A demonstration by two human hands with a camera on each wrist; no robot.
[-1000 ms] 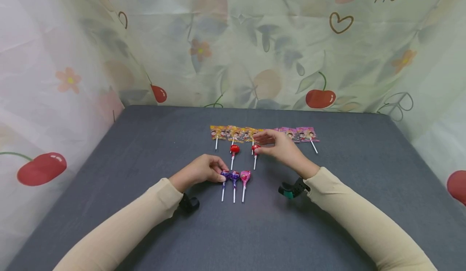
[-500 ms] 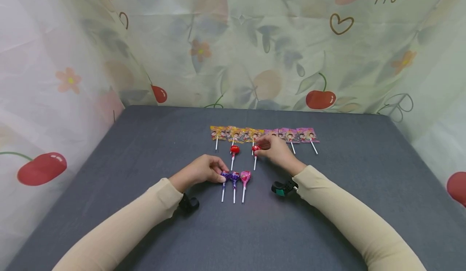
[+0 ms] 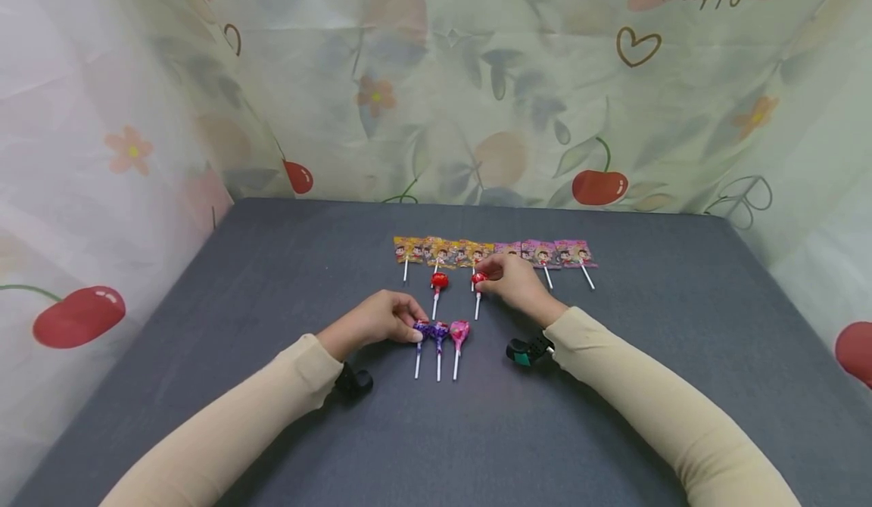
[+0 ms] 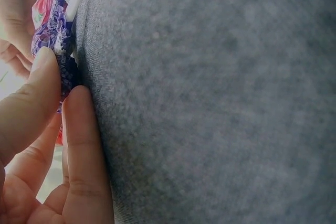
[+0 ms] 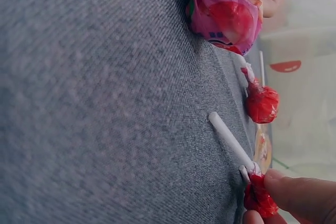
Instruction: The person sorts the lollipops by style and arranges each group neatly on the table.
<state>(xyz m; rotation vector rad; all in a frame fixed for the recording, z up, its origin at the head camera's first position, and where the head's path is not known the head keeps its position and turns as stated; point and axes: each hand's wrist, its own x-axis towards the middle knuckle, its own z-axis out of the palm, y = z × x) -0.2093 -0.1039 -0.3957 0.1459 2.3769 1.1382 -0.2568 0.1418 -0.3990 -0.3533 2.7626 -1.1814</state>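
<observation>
My left hand (image 3: 381,315) pinches the leftmost purple-wrapped lollipop (image 3: 421,328) by its head, thumb and fingertips on the wrapper. A second purple lollipop (image 3: 439,331) and a pink one (image 3: 459,333) lie right beside it, sticks toward me. Farther back, my right hand (image 3: 515,284) holds a red lollipop (image 5: 258,195) between thumb and fingers; its white stick (image 5: 230,141) points toward the near side. Another red lollipop (image 3: 439,281) lies to the left of that one, untouched. The left wrist view shows the purple wrapper (image 4: 58,35) against the thumb.
Behind the red lollipops runs a row of flat-packed lollipops, several in all: yellow packets (image 3: 409,249) on the left, pink packets (image 3: 575,253) on the right. A dark grey cloth (image 3: 306,242) covers the table. A printed curtain (image 3: 450,113) hangs around its back and sides.
My right hand has moved slightly left and its fingers have closed onto the red lollipop, uncovering more of the pink packets. My left hand and the lollipops look unmoved.
</observation>
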